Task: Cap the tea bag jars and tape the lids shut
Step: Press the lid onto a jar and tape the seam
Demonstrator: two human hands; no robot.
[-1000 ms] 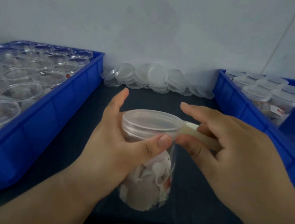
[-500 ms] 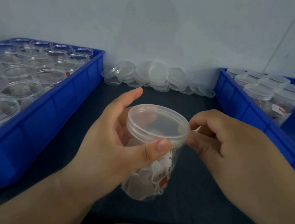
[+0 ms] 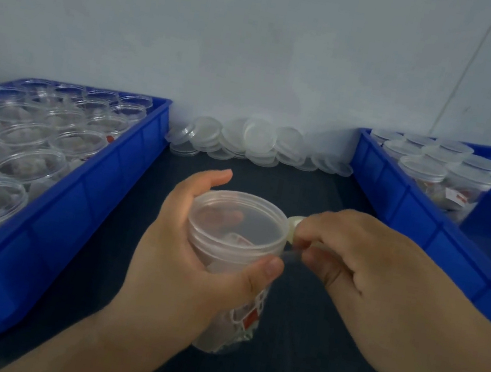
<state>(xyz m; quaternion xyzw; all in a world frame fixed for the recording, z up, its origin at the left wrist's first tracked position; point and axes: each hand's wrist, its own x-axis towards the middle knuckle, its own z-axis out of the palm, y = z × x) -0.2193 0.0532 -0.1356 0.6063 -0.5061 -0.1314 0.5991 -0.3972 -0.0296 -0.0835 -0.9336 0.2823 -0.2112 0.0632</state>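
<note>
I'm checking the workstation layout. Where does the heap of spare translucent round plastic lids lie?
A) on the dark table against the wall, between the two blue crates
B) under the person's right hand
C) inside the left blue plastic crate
A: the heap of spare lids rests on the dark table at the white wall, between the left blue crate and the right blue crate.
</note>
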